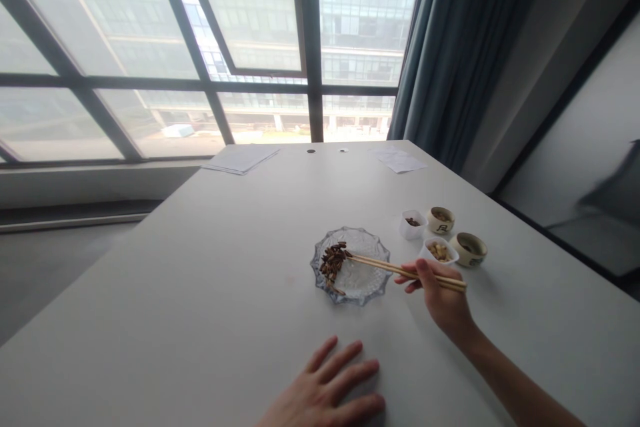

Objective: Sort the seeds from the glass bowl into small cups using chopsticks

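My right hand (pixel 443 297) is closed around a pair of wooden chopsticks (pixel 387 266). Their tips reach over a clear glass plate (pixel 367 290) with a scalloped rim and touch the edge of a pile of small, dark brown, elongated pieces (pixel 331 263). The pile lies on the plate's left side; its exact kind is hard to make out, perhaps seeds or pods. My left hand (pixel 327 387) rests flat on the table in front of the plate, fingers spread and holding nothing.
Right of the plate stand a white cup (pixel 413 229) with dark bits, a white cup of pale yellowish pieces (pixel 440 252), and two cream ceramic cups, one behind (pixel 441 221) and one nearer (pixel 470 253). Paper sheets (pixel 243 160) lie on the white table's (pixel 200 293) far end.
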`<state>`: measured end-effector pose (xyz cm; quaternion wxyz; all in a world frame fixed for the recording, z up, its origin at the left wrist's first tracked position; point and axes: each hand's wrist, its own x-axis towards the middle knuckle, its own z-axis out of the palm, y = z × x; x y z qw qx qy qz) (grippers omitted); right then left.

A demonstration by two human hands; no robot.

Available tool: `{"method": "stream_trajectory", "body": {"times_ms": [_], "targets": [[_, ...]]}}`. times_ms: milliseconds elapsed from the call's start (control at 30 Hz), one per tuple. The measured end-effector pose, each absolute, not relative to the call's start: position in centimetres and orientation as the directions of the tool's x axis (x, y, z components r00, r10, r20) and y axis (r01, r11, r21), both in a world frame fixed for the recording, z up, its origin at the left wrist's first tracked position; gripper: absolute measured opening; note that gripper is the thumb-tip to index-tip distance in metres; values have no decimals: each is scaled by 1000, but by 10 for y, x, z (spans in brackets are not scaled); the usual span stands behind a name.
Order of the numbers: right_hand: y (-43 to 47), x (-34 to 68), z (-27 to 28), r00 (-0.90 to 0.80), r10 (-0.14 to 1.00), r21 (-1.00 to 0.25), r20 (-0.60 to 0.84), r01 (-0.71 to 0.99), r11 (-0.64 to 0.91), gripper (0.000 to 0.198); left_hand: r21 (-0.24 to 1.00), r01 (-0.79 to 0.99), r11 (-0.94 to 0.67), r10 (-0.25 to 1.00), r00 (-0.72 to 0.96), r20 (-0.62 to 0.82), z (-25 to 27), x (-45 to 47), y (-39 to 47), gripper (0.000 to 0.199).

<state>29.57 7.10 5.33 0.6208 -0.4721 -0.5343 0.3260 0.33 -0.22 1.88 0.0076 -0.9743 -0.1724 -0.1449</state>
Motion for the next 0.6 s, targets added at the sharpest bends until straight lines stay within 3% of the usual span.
{"method": "stream_trajectory", "body": {"times_ms": [367,600], "targets": [[68,295,56,324,879,-936,349,73,345,49,38,341,-939,336,895,293,15,3,-2,48],[74,335,78,555,726,-907,406,143,397,53,58,338,-939,341,901,269,17,3,-2,52]]}}
